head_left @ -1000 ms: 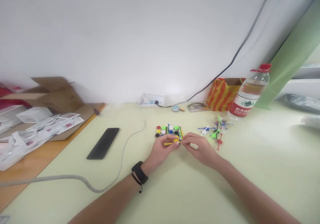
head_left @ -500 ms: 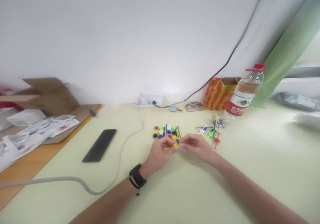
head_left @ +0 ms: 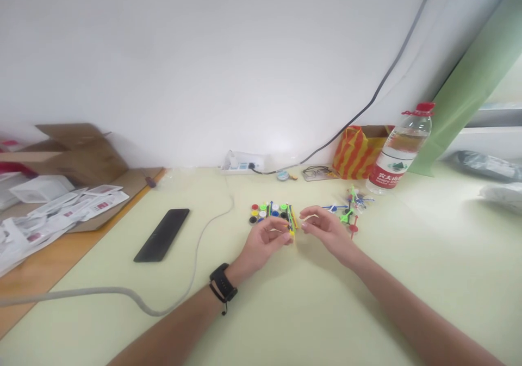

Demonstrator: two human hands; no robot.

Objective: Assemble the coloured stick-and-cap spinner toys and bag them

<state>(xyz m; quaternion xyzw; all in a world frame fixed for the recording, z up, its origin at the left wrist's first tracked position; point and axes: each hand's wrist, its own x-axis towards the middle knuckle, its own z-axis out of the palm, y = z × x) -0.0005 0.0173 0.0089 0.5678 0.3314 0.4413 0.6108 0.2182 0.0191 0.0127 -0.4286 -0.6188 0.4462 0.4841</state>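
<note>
Between the thumb and fingers of my left hand [head_left: 263, 243] is a small yellow arrow spinner [head_left: 292, 234], its arrow now turned nearly upright and partly covered by the fingertips. Just to its right, my right hand [head_left: 328, 233] has its fingers apart and holds nothing. Behind my left hand lie coloured discs [head_left: 255, 207] in rows, some hidden by the fingers. Thin coloured arrow sticks [head_left: 290, 213] lie beside them. Past my right hand sits a loose pile of put-together arrow spinners, among them a red spinner [head_left: 354, 228] and a green spinner [head_left: 346, 217].
A black phone [head_left: 162, 235] and a grey cable [head_left: 138, 302] lie to the left. Along the wall stand a power strip [head_left: 242, 163], a striped bag [head_left: 354, 154] and a water bottle [head_left: 397, 154]. White packets [head_left: 92, 208] and a cardboard box [head_left: 81, 154] are far left.
My right hand has let go of the yellow spinner and moved slightly right, its fingers spreading. In my left hand, the spinner has turned from lying sideways to nearly upright.
</note>
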